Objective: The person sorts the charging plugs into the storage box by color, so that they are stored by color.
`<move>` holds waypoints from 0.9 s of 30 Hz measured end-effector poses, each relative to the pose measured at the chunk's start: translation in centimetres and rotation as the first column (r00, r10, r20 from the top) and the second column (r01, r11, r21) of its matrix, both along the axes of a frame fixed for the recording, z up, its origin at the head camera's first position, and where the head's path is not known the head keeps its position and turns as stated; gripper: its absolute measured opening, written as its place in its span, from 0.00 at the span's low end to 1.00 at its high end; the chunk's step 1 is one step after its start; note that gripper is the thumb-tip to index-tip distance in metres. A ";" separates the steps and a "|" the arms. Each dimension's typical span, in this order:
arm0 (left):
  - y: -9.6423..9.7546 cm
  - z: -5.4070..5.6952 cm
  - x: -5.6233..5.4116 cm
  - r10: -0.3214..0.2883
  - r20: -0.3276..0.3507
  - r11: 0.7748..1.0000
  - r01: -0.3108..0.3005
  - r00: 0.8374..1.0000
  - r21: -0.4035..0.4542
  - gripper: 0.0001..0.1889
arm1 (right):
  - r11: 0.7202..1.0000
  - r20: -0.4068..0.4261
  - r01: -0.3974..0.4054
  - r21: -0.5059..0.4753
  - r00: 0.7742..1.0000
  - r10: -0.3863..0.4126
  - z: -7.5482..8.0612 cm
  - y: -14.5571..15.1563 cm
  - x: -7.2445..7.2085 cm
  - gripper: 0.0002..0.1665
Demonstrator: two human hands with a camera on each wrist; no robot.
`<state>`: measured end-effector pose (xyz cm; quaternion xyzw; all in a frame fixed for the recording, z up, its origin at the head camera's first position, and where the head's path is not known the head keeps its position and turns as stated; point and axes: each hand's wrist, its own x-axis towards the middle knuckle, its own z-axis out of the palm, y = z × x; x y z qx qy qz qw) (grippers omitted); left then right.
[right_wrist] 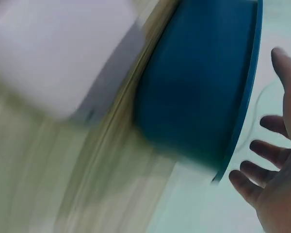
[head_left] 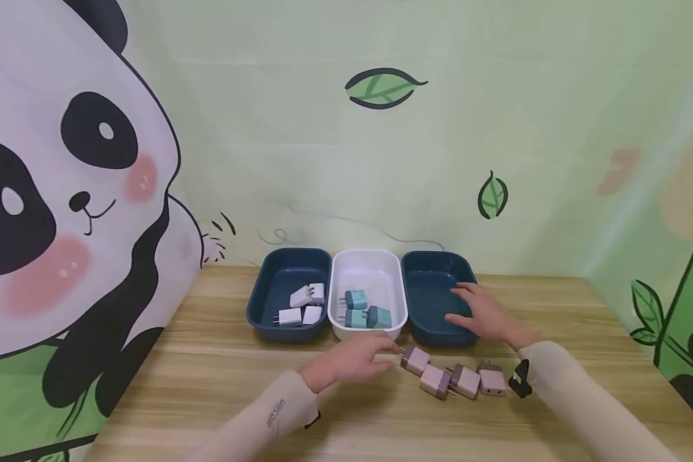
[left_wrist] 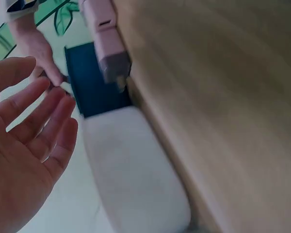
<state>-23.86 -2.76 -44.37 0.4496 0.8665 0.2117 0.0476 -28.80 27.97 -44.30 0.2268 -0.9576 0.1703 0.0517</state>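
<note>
On the table by the right blue tray, four pink chargers seem left to sort, white chargers and teal chargers already lying in the left blue tray and white tray, while left hand and right hand, loosely spread, hold nothing.

Four pink plug chargers, mauve-ended, bunched on table, some perhaps touching.

You have room on the table nearest you; the pink chargers block your left hand's way rightward.
</note>
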 end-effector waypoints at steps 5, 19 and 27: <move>1.7 -1.2 0.1 -0.033 -0.059 0.999 0.032 0.998 -0.018 0.18 | 0.995 0.088 0.097 -0.021 0.992 -0.095 -0.7 2.4 0.0 0.52; 5.2 -2.9 -1.1 -0.005 -0.064 0.988 -0.005 0.998 -0.152 0.28 | 0.991 0.183 0.092 -0.100 0.980 -0.072 -2.6 4.2 0.2 0.56; 5.8 -3.4 -1.6 0.054 0.003 0.981 -0.053 0.999 -0.187 0.29 | 0.983 0.236 0.132 -0.129 0.967 -0.099 -3.2 4.5 0.1 0.60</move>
